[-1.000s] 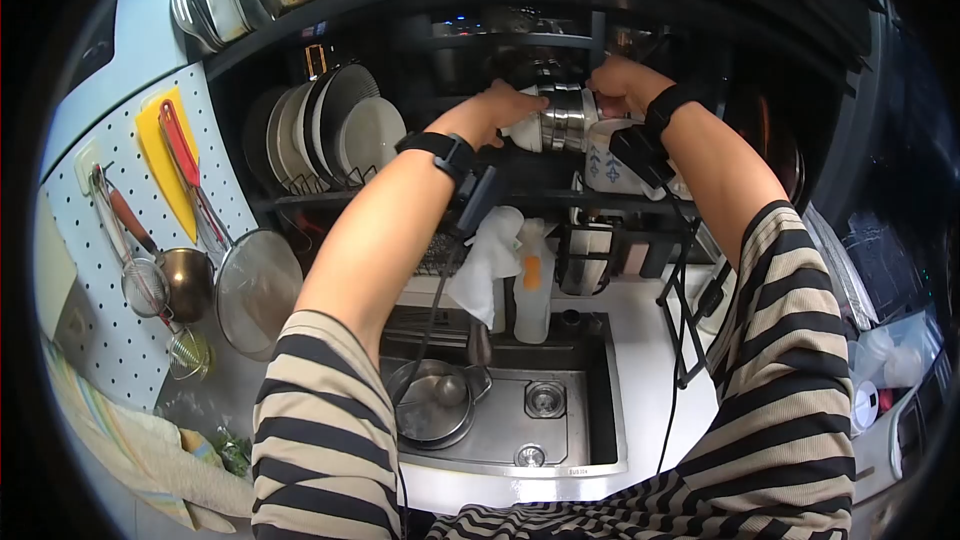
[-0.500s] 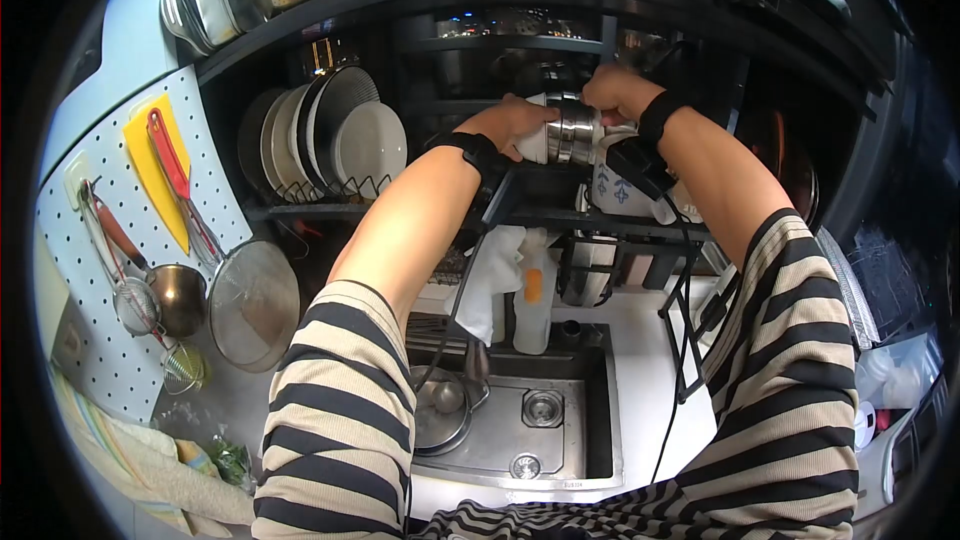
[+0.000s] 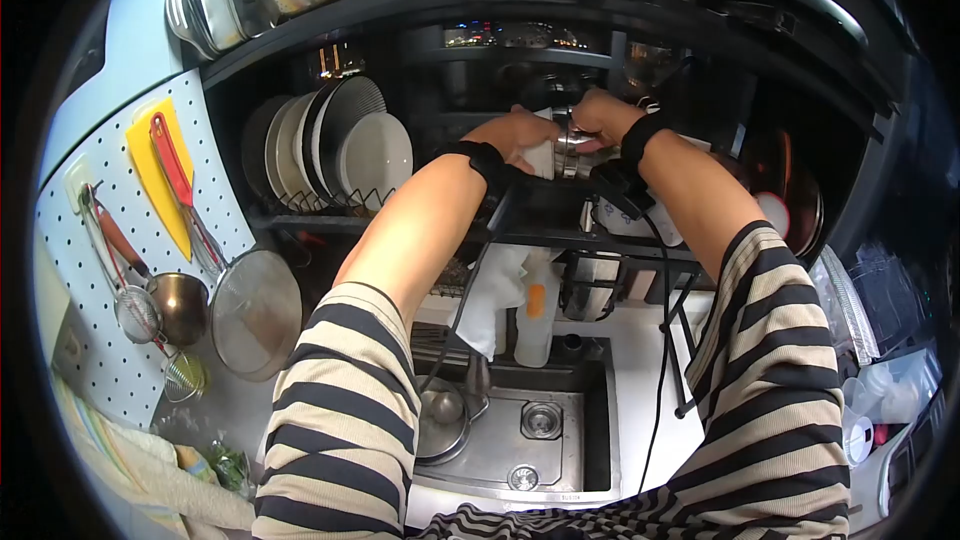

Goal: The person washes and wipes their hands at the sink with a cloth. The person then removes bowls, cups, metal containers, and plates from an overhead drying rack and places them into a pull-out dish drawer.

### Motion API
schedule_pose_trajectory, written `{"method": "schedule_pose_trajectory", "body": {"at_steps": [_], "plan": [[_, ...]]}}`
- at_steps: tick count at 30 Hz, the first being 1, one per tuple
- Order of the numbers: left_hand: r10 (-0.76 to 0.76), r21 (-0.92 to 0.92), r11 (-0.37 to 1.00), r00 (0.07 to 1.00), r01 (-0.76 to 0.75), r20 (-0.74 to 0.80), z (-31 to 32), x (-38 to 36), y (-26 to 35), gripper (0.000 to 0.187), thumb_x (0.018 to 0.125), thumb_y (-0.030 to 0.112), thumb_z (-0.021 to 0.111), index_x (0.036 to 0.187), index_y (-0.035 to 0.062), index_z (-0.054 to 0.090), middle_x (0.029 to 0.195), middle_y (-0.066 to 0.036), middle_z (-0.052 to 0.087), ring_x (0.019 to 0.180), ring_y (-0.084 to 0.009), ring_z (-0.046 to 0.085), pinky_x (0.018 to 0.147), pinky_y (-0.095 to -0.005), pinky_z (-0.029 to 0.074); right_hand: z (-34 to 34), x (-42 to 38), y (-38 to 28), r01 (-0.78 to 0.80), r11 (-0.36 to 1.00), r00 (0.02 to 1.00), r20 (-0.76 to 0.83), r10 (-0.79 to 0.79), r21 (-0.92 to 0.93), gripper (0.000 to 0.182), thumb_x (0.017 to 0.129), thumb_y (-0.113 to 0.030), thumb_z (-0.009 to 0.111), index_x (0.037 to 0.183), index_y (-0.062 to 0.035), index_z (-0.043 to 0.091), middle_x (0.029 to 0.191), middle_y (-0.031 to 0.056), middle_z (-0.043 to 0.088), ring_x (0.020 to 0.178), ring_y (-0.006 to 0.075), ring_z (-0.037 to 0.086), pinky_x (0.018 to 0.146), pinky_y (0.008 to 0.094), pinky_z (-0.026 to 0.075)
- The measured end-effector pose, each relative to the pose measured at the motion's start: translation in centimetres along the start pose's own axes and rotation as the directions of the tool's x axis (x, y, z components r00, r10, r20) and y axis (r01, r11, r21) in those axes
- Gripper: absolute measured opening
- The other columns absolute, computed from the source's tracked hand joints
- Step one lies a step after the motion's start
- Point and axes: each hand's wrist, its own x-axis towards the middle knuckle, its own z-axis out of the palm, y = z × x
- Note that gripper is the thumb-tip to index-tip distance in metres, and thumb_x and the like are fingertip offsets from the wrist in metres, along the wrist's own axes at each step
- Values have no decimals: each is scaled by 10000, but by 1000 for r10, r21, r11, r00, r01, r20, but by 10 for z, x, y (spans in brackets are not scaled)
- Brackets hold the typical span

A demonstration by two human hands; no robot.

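On the black shelf above the sink, several metal bowls (image 3: 572, 143) lie stacked on their side next to a white bowl (image 3: 541, 157). My left hand (image 3: 517, 135) grips the white bowl from the left, its fingers curled on the rim. Over the metal bowls, my right hand (image 3: 603, 120) holds their edge with bent fingers. Dark bands circle both wrists. Below the right wrist is a white dish with a blue pattern (image 3: 625, 219), partly covered by a dark object with a cord.
Upright plates (image 3: 375, 155) stand in a rack at the left. Below are a steel sink (image 3: 560, 430) with a pan (image 3: 441, 420), a white bottle (image 3: 535, 320) and a hanging cloth (image 3: 492, 295). Strainers (image 3: 256, 312) hang on a pegboard (image 3: 90, 240). A black cord runs down at the right.
My right hand has moved left and slightly down over the metal bowls, closer to my left hand. The camera view has shifted slightly.
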Motion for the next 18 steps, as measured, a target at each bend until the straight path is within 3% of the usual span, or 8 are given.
{"method": "schedule_pose_trajectory", "body": {"at_steps": [3, 4, 7, 9, 13, 18], "plan": [[-16, -24, 1000, 996, 14, -85, 8, 5, -2, 777, 677, 165, 675, 1256, -56, 207, 1187, -183, 422, 999, -304, 521, 704, -468, 542, -2, -10, 2, -51, 981, 999, 10, 50, 188, 96, 815, 16, 553, 909, 3, 556, 860, 69, 569, 764, 191, 591, 666, 362, 581], [-23, -15, 1000, 995, 22, -93, 9, 6, -2, 794, 670, 157, 678, 1270, -47, 200, 1185, -179, 426, 998, -303, 521, 699, -468, 543, -4, -7, 2, -77, 989, 994, 93, 65, 129, 145, 833, 11, 534, 977, 2, 520, 898, 54, 527, 798, 166, 571, 665, 359, 583], [-22, -10, 1000, 995, 21, -97, 6, 7, 1, 844, 655, 133, 682, 1311, -23, 175, 1181, -169, 434, 996, -299, 521, 683, -465, 545, -8, -5, 5, -56, 959, 998, -2, 59, 277, 162, 844, 3, 527, 1002, 18, 496, 939, 66, 501, 829, 170, 566, 683, 374, 586], [-9, -36, 999, 998, 7, -55, -1, 4, -1, 870, 652, 119, 678, 1335, -9, 153, 1181, -162, 436, 994, -294, 522, 674, -459, 549, -11, 0, 7, -44, 938, 999, 41, 31, 344, 163, 847, 12, 517, 1005, 35, 483, 949, 77, 489, 836, 184, 565, 697, 381, 586], [15, 92, 996, 987, -1, -160, -4, 5, 7, 864, 655, 113, 672, 1351, 18, 168, 1119, -148, 489, 987, -285, 531, 659, -445, 557, -11, 16, 11, -20, 886, 1000, 25, 10, 463, 92, 833, 32, 525, 921, 56, 519, 947, 125, 537, 835, 252, 593, 666, 392, 591], [100, 220, 974, 966, -47, -238, -12, 3, 26, 795, 656, 145, 682, 1323, 17, 269, 1059, -137, 551, 984, -293, 543, 660, -435, 563, -19, 7, 8, 33, 795, 995, 57, -85, 605, 117, 841, 23, 527, 946, 67, 496, 947, 105, 511, 827, 217, 577, 715, 353, 589]]}}
